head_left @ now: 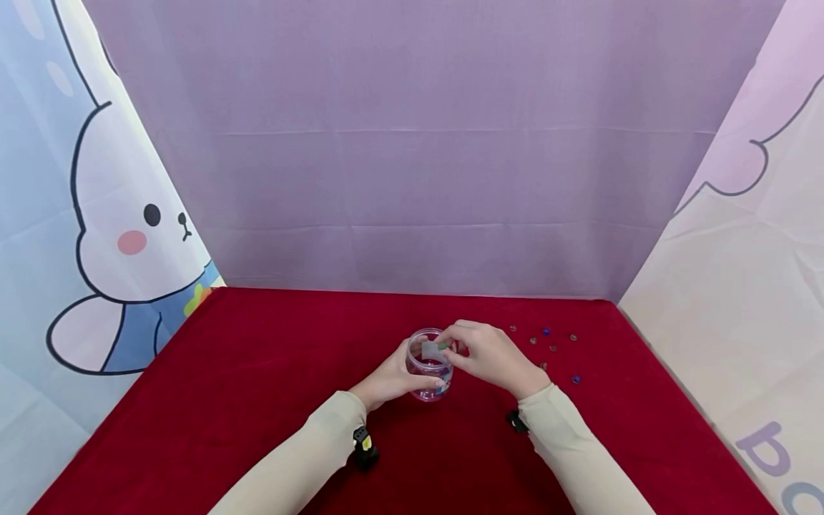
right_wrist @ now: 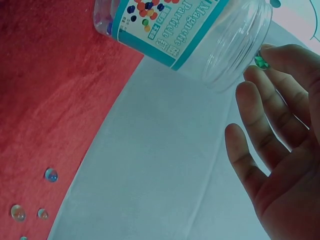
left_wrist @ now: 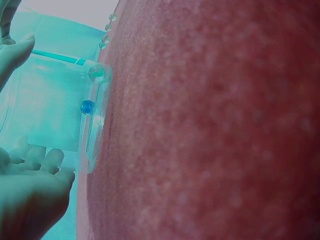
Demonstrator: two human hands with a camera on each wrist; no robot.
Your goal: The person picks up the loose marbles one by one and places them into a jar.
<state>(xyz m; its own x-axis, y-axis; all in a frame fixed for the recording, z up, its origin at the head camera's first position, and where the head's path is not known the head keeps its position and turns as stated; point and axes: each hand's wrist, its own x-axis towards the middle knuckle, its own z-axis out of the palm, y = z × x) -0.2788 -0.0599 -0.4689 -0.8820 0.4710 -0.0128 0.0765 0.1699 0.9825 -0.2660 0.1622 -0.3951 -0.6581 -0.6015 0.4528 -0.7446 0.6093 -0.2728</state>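
A clear plastic jar [head_left: 428, 395] with a printed label [right_wrist: 172, 25] stands without a lid, mouth upward. My left hand [head_left: 393, 377] grips it round the side, thumb across the front. At its rim, my right hand [head_left: 486, 354] pinches a small green marble [right_wrist: 261, 62] between thumb and index finger, the other fingers spread loosely in the right wrist view. Through the wall in the left wrist view, a blue marble [left_wrist: 87, 107] and a pale greenish marble [left_wrist: 96, 73] show at the bottom of the jar.
Several loose marbles lie on the red cloth [head_left: 270, 386] to the right of the right hand, among them a blue marble [head_left: 576, 380] and a clear marble [head_left: 574, 337]. A purple curtain [head_left: 412, 179] closes the back, with printed cloths on both sides.
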